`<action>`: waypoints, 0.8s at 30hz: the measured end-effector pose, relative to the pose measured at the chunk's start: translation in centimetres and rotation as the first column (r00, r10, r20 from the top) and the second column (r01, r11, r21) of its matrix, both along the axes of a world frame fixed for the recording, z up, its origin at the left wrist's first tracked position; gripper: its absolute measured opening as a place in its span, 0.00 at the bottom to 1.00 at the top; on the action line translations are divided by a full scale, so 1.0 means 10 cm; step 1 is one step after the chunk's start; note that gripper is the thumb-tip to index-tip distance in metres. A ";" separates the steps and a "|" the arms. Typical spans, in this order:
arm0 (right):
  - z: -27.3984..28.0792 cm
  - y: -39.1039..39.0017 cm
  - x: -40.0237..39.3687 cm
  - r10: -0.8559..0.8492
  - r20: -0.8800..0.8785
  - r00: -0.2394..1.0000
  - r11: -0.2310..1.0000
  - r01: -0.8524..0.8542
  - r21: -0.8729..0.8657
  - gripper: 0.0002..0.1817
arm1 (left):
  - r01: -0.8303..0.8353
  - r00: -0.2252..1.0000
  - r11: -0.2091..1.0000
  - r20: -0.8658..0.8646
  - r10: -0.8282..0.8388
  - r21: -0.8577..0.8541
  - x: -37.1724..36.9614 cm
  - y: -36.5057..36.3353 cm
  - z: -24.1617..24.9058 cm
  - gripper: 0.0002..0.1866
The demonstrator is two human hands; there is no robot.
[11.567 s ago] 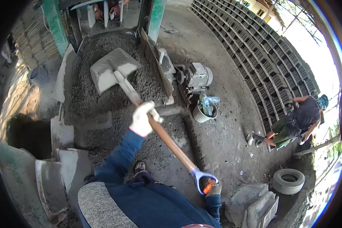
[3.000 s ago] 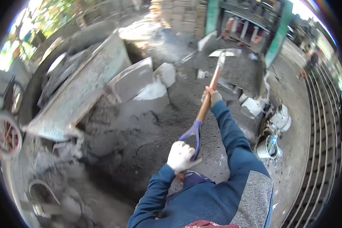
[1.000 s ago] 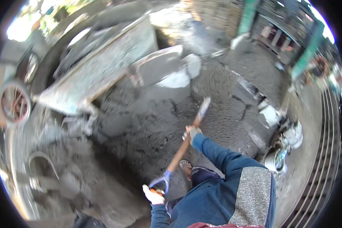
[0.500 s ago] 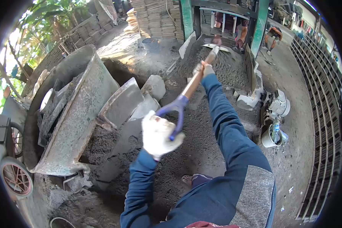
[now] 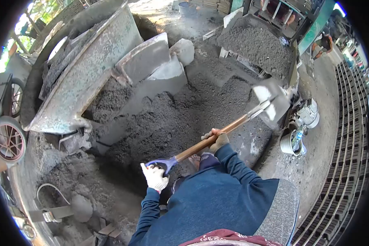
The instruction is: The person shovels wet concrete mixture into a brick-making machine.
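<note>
Swung away from the heaped grey mix [image 5: 256, 45] beyond the right hand [image 5: 216, 139], the shovel [image 5: 234, 124] now slants with its blade [image 5: 276, 104] farther out to that hand's right; half a second ago the blade was over the heap. The left hand [image 5: 156, 178], in a white glove, is closed on the blue grip [image 5: 165, 162] at the shovel's near end, lower than before. The right hand, its fingers bare, is clamped around the wooden shaft between grip and blade.

Loose grey material [image 5: 164, 117] spreads ahead of both hands. A large greenish metal drum [image 5: 86, 76] leans up ahead and left of the left hand, and a spoked wheel [image 5: 9, 138] stands farther left. To the right of the right hand are a bucket [image 5: 288, 144] holding clear bottles [image 5: 297, 136], a motor [image 5: 308, 114] just beyond it, and long rows of ribbed pieces [image 5: 348, 151] at the edge. Any lettering on the bottles or motor is too small to read. Pale print on the dark red cloth [image 5: 223, 234], behind both hands, cannot be made out.
</note>
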State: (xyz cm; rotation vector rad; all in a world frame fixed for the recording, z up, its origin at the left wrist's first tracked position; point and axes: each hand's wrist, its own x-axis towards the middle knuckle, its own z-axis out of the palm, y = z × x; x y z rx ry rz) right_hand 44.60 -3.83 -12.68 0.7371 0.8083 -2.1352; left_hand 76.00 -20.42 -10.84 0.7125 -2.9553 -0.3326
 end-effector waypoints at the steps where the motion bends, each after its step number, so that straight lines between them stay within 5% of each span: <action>1: -0.10 0.06 0.14 -0.012 0.075 0.997 0.999 0.009 0.042 0.05 | -0.025 1.000 0.999 -0.007 0.025 0.032 0.16 0.04 0.04 0.14; 3: -0.25 0.13 0.33 -0.038 0.210 0.977 0.993 0.013 0.121 0.03 | -0.016 1.000 1.000 0.008 0.016 0.010 0.33 0.09 0.26 0.14; 8: -0.41 0.37 0.57 -0.171 0.194 0.966 0.960 0.119 0.253 0.04 | -0.028 0.985 1.000 -0.172 0.029 0.009 0.21 0.31 0.93 0.13; 13: -0.69 0.65 0.41 -0.263 0.159 0.952 0.914 0.192 0.358 0.04 | 0.199 0.917 0.970 -0.377 -0.134 0.139 -0.24 0.44 1.70 0.12; 17: -0.91 0.91 0.16 -0.337 0.163 0.927 0.888 0.255 0.382 0.04 | 0.469 0.679 0.835 -0.721 -0.133 0.287 -0.70 0.37 1.65 0.16; 21: -1.68 1.23 -0.27 -0.240 0.268 0.933 0.921 0.131 0.367 0.07 | 0.433 0.687 0.796 -0.726 0.011 0.423 -1.37 0.55 1.53 0.29; 24: -1.46 1.22 -0.52 -0.238 0.331 0.913 0.926 0.111 0.360 0.11 | 0.392 0.718 0.675 -0.666 0.200 0.625 -1.97 0.64 1.57 0.33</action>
